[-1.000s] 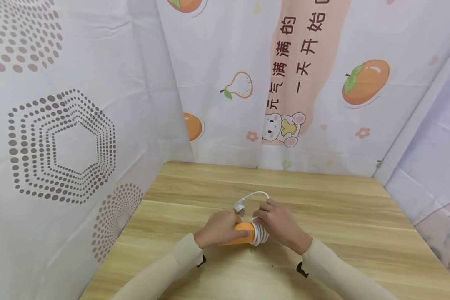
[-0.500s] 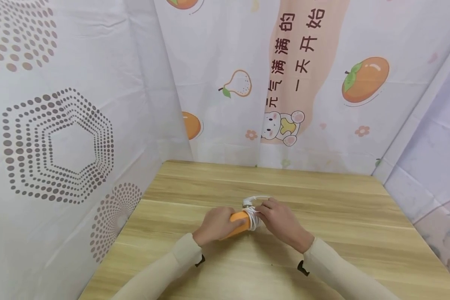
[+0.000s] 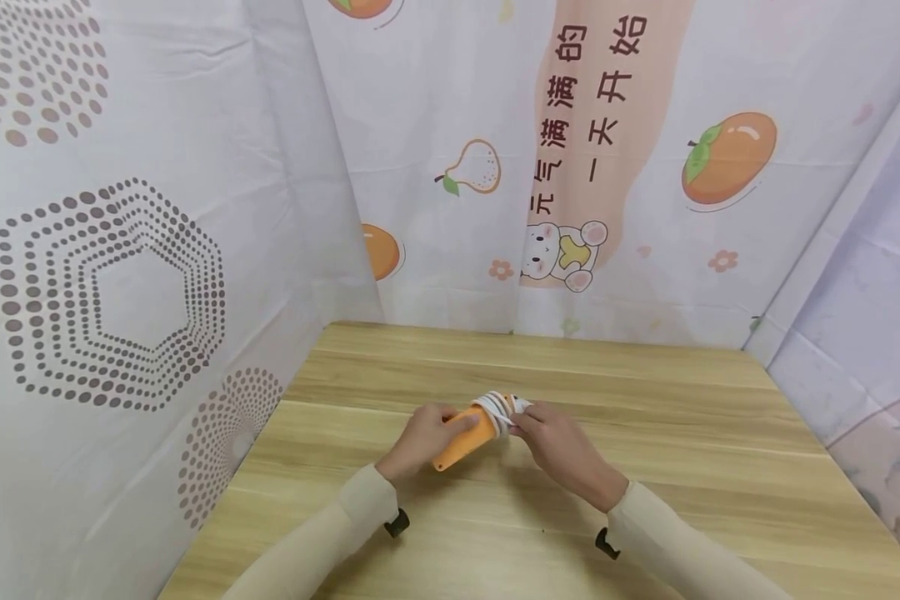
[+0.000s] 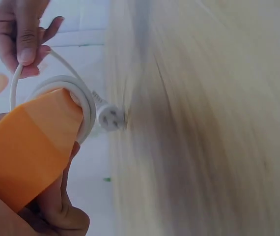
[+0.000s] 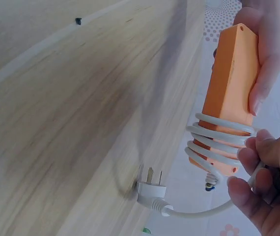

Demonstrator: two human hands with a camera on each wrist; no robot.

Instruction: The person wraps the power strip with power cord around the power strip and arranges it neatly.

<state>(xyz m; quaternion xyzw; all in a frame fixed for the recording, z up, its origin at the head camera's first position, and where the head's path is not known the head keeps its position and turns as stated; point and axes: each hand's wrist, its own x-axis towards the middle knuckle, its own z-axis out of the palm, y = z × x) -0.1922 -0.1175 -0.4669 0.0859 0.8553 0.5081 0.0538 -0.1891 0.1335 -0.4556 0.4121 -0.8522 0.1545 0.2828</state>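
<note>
An orange power strip point(image 3: 461, 442) is held slantwise above the table, its far end pointing up and right in the head view. My left hand point(image 3: 422, 437) grips its near part, with the thumb along the upper side. White cord point(image 5: 221, 133) is wound in several loops round the far end. My right hand point(image 3: 566, 450) pinches the loose stretch of that cord beside the loops, between thumb and fingertips. From there the cord runs to a white plug point(image 5: 151, 191), which hangs with its prongs bare near the tabletop. In the head view the hand and loops mostly hide the plug.
The wooden table point(image 3: 645, 400) spreads out on all sides of the hands. A printed white curtain point(image 3: 435, 100) hangs behind its back edge, and another patterned sheet point(image 3: 157, 300) stands along the left. A small dark speck point(image 5: 78, 21) lies on the tabletop.
The power strip has swung so its wound end points farther up and away. The cord loops moved up with it. My right hand has drawn the cord in close, and the plug no longer stands out separately.
</note>
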